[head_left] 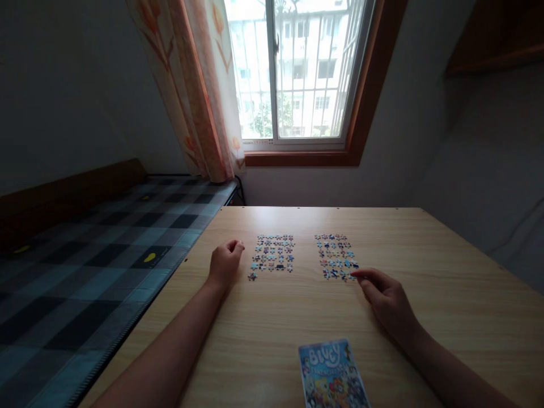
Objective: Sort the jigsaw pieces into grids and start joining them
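Note:
Two groups of small jigsaw puzzle pieces lie in rows on the wooden table. The left group of puzzle pieces [272, 250] is beside my left hand [226, 262], which rests on the table with curled fingers; whatever they may hold is hidden. One loose puzzle piece [252, 276] sits at that group's lower left. At the lower right corner of the right group of puzzle pieces [334, 247], my right hand [386, 294] pinches a puzzle piece [352, 276] between thumb and forefinger, at table height.
A blue picture card or box lid marked "Bluey" [334, 374] lies near the table's front edge. The light wooden table [263, 323] borders a bed with a checked cover [106, 272] on the left. Beyond are a window [306, 73] and a flowered curtain [199, 96].

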The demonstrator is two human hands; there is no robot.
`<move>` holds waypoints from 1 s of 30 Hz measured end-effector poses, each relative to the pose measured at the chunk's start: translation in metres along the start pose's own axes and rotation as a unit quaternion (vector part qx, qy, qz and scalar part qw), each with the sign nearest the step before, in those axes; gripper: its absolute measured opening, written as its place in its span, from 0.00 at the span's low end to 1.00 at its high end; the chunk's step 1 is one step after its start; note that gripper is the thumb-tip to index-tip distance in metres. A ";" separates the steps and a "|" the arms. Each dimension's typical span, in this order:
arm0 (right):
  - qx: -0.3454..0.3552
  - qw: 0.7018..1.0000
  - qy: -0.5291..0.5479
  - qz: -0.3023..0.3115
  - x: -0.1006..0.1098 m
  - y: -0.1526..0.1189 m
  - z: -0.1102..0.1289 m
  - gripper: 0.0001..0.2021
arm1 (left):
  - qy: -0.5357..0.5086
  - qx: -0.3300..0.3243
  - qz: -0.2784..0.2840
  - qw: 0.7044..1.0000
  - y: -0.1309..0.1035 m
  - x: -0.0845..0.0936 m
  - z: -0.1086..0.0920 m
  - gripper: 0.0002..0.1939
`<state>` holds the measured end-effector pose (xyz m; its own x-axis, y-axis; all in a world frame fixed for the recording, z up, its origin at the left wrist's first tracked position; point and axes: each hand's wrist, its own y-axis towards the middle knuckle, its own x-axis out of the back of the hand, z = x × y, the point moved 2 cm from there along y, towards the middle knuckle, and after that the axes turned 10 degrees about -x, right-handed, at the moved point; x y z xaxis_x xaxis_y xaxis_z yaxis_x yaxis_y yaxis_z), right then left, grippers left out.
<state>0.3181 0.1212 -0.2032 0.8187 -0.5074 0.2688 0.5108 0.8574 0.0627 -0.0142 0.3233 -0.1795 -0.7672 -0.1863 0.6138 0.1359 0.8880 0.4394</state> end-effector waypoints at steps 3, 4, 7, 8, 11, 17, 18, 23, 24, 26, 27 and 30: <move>0.005 1.000 -0.002 -0.005 0.000 0.000 0.001 0.15 | 0.004 0.000 0.000 1.000 0.000 0.000 0.000 0.17; 0.005 1.000 -0.003 -0.005 -0.001 0.000 0.001 0.15 | 0.004 -0.001 -0.001 1.000 0.000 0.000 0.000 0.17; 0.006 1.000 -0.003 -0.006 -0.002 0.001 0.003 0.15 | 0.001 -0.002 -0.002 1.000 0.000 0.000 0.001 0.17; 0.006 1.000 -0.003 -0.007 -0.002 0.001 0.003 0.15 | 0.000 -0.003 -0.002 1.000 0.000 0.000 0.002 0.17; 0.005 1.000 -0.001 -0.007 -0.003 0.001 0.005 0.15 | -0.003 -0.003 0.000 1.000 0.000 0.000 0.003 0.17; 0.002 1.000 0.001 -0.011 -0.002 0.002 0.003 0.15 | 0.000 0.001 0.004 1.000 0.000 0.000 0.002 0.17; 0.001 1.000 -0.001 -0.011 -0.002 0.002 0.003 0.15 | 0.003 0.001 0.005 1.000 0.000 0.000 0.002 0.17; 0.004 1.000 -0.006 -0.009 -0.003 0.002 0.003 0.16 | 0.011 0.002 0.019 1.000 0.000 0.001 0.000 0.18; 0.004 1.000 -0.007 -0.009 -0.003 0.002 0.004 0.16 | 0.012 0.001 0.021 1.000 0.000 0.001 0.000 0.18; 0.003 1.000 -0.009 -0.010 -0.003 0.002 0.004 0.15 | 0.011 0.000 0.020 1.000 0.000 0.002 -0.001 0.18; 0.002 1.000 -0.010 -0.011 -0.003 0.002 0.003 0.15 | 0.011 0.000 0.019 1.000 0.000 0.002 -0.002 0.18; 0.004 1.000 -0.009 -0.012 -0.003 0.003 0.002 0.15 | 0.012 -0.002 0.018 1.000 0.000 0.003 -0.004 0.18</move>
<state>0.3165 0.1250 -0.2015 0.8014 -0.5262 0.2842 0.5280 0.8457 0.0770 -0.0138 0.3211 -0.1755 -0.7458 -0.1642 0.6457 0.1663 0.8926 0.4191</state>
